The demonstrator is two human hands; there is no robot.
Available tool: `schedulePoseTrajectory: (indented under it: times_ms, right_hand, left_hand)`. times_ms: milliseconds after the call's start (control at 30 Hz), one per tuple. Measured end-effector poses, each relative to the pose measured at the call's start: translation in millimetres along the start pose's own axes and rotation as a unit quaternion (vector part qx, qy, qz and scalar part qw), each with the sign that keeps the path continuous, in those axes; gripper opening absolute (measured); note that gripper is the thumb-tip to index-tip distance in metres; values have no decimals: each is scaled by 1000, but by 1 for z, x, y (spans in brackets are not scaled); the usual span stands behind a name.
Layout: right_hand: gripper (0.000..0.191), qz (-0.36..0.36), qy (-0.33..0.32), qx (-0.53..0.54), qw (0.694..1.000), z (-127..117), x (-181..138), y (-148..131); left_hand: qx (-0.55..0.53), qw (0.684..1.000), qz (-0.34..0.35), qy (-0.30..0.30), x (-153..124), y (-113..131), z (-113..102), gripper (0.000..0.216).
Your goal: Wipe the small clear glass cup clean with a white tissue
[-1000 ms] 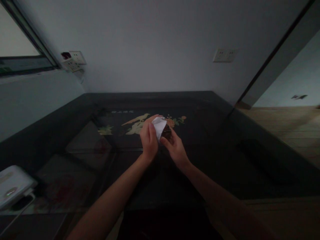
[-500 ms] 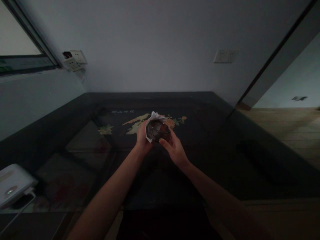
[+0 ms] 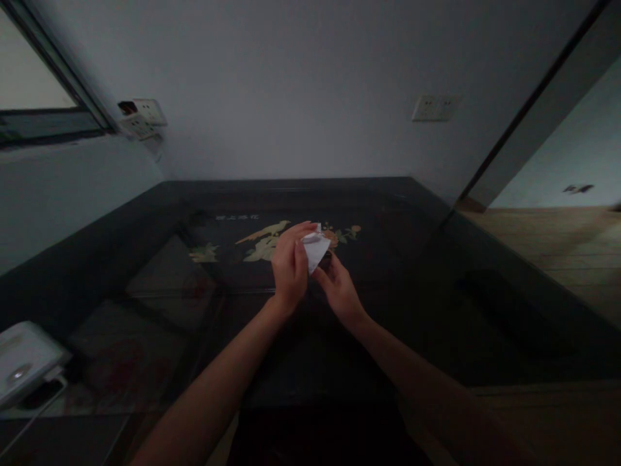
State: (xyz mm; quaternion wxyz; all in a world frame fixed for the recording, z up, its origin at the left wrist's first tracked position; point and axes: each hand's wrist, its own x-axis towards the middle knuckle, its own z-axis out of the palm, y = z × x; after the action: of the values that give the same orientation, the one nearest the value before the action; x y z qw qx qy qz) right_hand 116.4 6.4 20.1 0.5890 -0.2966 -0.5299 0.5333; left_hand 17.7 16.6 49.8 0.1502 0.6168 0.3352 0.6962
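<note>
White sheet (image 3: 316,251), one: pressed by left hand (image 3: 290,266) over a dark object (image 3: 326,261), above the middle of the table (image 3: 392,272). Dark object, mostly hidden: pinched by right hand (image 3: 341,294) from the right.

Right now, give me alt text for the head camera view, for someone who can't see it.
A left hand holds a white sheet over a dark object, mostly hidden, that the right hand grips, above a dark tabletop bearing a bird-and-flower picture. A white device sits at the view's left edge, and sockets show on the wall behind.
</note>
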Motion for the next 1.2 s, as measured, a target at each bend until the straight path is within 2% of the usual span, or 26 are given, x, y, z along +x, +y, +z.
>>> schedulePoseTrajectory:
  times_ms: [67, 100, 167, 267, 367, 500, 567, 600, 667, 767, 833, 900, 1033, 1100, 1200]
  right_hand:
    - [48, 4, -8, -2, 1000, -1, 0, 0]
    - [48, 7, -9, -1, 1000, -1, 1, -1]
    - [51, 12, -6, 5, 1000, -1, 1, -1]
    - [55, 14, 0, 12, 1000, -1, 1, -1]
    - [60, 7, -3, 9, 1000, -1, 2, 0]
    - [70, 0, -13, 2, 1000, -2, 2, 0]
    - [72, 0, -21, 3, 1000, -3, 2, 0]
    - [72, 0, -23, 4, 1000, -3, 3, 0]
    - [69, -2, -23, 5, 1000, -2, 3, -1]
    - [64, -10, -19, 10, 1000, -2, 3, 0]
    - [63, -11, -10, 11, 1000, -2, 3, 1]
    - [62, -10, -4, 7, 1000, -2, 3, 3]
    - [54, -7, -9, 9, 1000, -4, 4, 4]
    - [53, -5, -15, 14, 1000, -4, 4, 3]
    - [54, 1, -23, 17, 1000, -4, 4, 1]
  left_hand:
    - [0, 1000, 24, -4, 0, -1, -1, 35]
    - [-11, 1000, 10, 2, 0, -2, -1, 35]
    - [-51, 997, -59, 18, 1, -3, 0, 34]
    - [-138, 974, -176, 40, 5, -9, 2, 32]
    - [-232, 933, -270, 56, 11, -17, 4, 28]
    - [-340, 847, -402, 78, 20, -22, 5, 18]
    - [-363, 822, -431, 81, 21, -21, 6, 19]
    - [-363, 825, -426, 77, 21, -19, 7, 22]
    - [-327, 863, -380, 73, 17, -14, 7, 29]
    - [-181, 949, -250, 68, 9, -7, 6, 36]
    - [-72, 985, -147, 49, 5, -5, 4, 38]
    - [6, 998, -52, 20, 1, -7, 1, 40]
    - [78, 992, 91, -29, 0, -10, -3, 36]
    - [77, 992, 100, -30, 1, -10, -4, 35]
    - [24, 1000, 5, -20, 4, -7, -4, 36]
